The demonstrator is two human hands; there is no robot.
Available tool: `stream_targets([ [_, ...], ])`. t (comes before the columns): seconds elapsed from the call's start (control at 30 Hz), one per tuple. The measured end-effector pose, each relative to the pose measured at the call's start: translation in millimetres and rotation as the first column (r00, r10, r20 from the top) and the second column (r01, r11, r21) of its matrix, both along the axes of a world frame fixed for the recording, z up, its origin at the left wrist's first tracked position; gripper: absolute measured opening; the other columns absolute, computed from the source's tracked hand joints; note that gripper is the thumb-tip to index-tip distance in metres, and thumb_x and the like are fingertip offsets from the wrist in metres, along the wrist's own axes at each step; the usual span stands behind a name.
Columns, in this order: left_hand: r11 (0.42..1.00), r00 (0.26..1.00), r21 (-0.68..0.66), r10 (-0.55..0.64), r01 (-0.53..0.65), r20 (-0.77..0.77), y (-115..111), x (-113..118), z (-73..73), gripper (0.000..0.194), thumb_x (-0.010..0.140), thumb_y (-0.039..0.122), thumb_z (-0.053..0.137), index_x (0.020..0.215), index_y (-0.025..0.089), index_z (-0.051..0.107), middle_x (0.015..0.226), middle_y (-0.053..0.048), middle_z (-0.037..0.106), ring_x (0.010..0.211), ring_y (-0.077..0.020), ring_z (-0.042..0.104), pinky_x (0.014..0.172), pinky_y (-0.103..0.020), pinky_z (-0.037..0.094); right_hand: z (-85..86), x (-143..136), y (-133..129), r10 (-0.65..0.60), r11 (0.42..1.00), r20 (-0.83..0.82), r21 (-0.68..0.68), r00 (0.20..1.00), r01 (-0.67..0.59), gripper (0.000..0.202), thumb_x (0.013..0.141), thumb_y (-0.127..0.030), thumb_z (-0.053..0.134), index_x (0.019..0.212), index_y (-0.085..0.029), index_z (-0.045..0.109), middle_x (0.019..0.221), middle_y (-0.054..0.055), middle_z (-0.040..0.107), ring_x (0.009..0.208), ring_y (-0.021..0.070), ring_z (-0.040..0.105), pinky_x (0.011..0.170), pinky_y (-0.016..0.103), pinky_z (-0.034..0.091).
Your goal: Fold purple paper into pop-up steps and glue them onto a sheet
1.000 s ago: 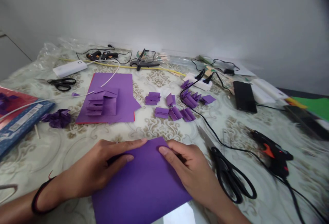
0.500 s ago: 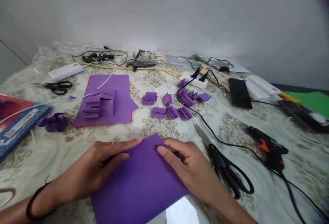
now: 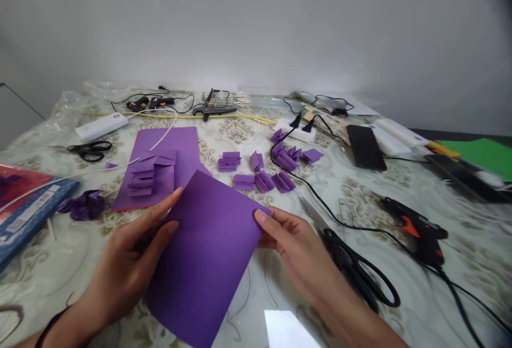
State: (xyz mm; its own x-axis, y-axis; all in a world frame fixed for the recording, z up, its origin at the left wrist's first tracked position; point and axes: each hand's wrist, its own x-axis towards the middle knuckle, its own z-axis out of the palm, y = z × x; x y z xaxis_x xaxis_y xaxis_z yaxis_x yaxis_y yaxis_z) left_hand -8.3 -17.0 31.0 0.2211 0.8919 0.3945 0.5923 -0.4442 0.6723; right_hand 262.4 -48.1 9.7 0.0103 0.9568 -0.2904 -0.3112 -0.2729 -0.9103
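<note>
A sheet of purple paper point(image 3: 212, 241) is held up over the table, tilted, with one corner pointing away from me. My right hand point(image 3: 296, 247) pinches its right corner, thumb on top and fingers underneath. At the left edge, my left hand point(image 3: 136, 252) has its thumb on the sheet and its index finger along the edge; the other fingers are partly hidden. Beyond the sheet lie several small folded purple paper pieces point(image 3: 264, 181). More folded strips point(image 3: 142, 180) rest on a stack of purple sheets point(image 3: 186, 143) at the left.
Large black scissors point(image 3: 356, 268) lie beside my right forearm, with a glue gun point(image 3: 416, 231) and its cord further right. A phone point(image 3: 366, 147) and a power strip point(image 3: 296, 130) sit behind. Crumpled purple paper point(image 3: 83, 205) and small scissors point(image 3: 90, 151) are at left.
The purple sheet has been turned and raised, its far corner shifting left and away. My left hand has moved left along with it. The view has tilted slightly up.
</note>
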Motion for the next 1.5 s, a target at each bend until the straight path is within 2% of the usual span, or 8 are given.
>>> stream_targets([
  [0.07,1.0,1.0,-0.003,0.027,-0.026,0.015,0.1,1.0,1.6,0.046,0.101,0.037,0.069,0.146,0.029,0.074,0.072,0.004,0.073,0.051,-0.0099,0.053,0.042,-0.014,0.04,-2.4,1.3,-0.4,-0.027,1.0,0.054,0.014,0.998,0.026,0.045,0.085,-0.063,0.087,0.08,-0.02,0.077,0.075,0.001,0.072,0.073,0.017,0.065,0.077,0.034,0.057],
  [0.23,0.997,0.999,-0.066,0.042,-0.04,0.033,-0.2,2.4,-0.2,0.047,0.1,0.041,0.069,0.146,0.032,0.073,0.068,0.004,0.063,0.055,-0.0101,0.049,0.041,-0.014,0.03,-2.9,2.6,-1.4,-0.075,0.996,0.191,0.069,0.979,0.063,0.052,0.085,-0.068,0.084,0.072,-0.02,0.07,0.072,0.001,0.069,0.074,0.0191,0.063,0.079,0.036,0.056],
  [0.6,0.984,0.994,-0.18,0.038,-0.02,0.099,5.5,-0.1,-0.4,0.051,0.099,0.045,0.071,0.148,0.031,0.072,0.066,0.005,0.059,0.056,-0.0108,0.05,0.049,-0.014,0.044,0.2,0.0,-7.0,-0.127,0.982,0.222,0.167,0.967,0.091,0.041,0.098,-0.059,0.075,0.082,-0.021,0.076,0.078,0.002,0.068,0.077,0.02,0.06,0.074,0.033,0.053],
  [0.87,0.979,0.991,-0.203,0.023,0.004,0.13,6.4,-1.2,-3.7,0.051,0.1,0.043,0.072,0.15,0.034,0.07,0.068,0.005,0.055,0.056,-0.0106,0.047,0.048,-0.014,0.041,2.0,0.1,-7.3,-0.124,0.97,0.111,0.224,0.986,0.097,0.044,0.102,-0.055,0.071,0.073,-0.022,0.066,0.073,0.0,0.055,0.072,0.0175,0.051,0.068,0.031,0.047],
  [1.03,0.982,0.991,-0.191,0.015,0.011,0.133,7.1,-1.1,-4.9,0.049,0.1,0.042,0.071,0.149,0.033,0.071,0.068,0.005,0.054,0.058,-0.0107,0.046,0.049,-0.014,0.041,-1.2,1.8,-7.1,-0.124,0.969,0.069,0.221,0.99,0.107,0.042,0.101,-0.054,0.074,0.075,-0.021,0.072,0.075,0.002,0.063,0.074,0.0185,0.057,0.072,0.031,0.054],
  [1.2,0.98,0.992,-0.198,0.016,0.009,0.126,5.8,-1.7,-5.6,0.051,0.102,0.044,0.068,0.152,0.032,0.068,0.068,0.005,0.055,0.057,-0.0112,0.044,0.048,-0.016,0.038,-0.6,3.4,-6.2,-0.092,0.976,0.168,0.212,0.981,0.055,0.039,0.103,-0.057,0.07,0.087,-0.021,0.078,0.082,0.003,0.072,0.079,0.0211,0.065,0.079,0.034,0.058],
  [1.4,0.988,0.994,-0.152,0.037,-0.022,0.102,3.9,-0.6,-1.9,0.049,0.101,0.043,0.068,0.149,0.03,0.07,0.072,0.004,0.065,0.06,-0.0113,0.052,0.053,-0.015,0.045,5.0,1.9,-6.8,-0.154,0.965,0.322,0.25,0.934,0.073,0.045,0.104,-0.059,0.065,0.076,-0.023,0.067,0.075,0.001,0.064,0.074,0.0193,0.059,0.071,0.031,0.053],
  [1.5,0.993,0.995,-0.109,0.043,-0.032,0.094,4.4,-1.3,-1.4,0.048,0.102,0.041,0.068,0.149,0.031,0.07,0.069,0.006,0.064,0.057,-0.0095,0.05,0.052,-0.013,0.043,4.6,1.9,-5.2,-0.082,0.977,0.325,0.211,0.942,0.013,0.048,0.1,-0.063,0.067,0.074,-0.023,0.066,0.074,0.001,0.066,0.071,0.0193,0.06,0.069,0.032,0.054],
])
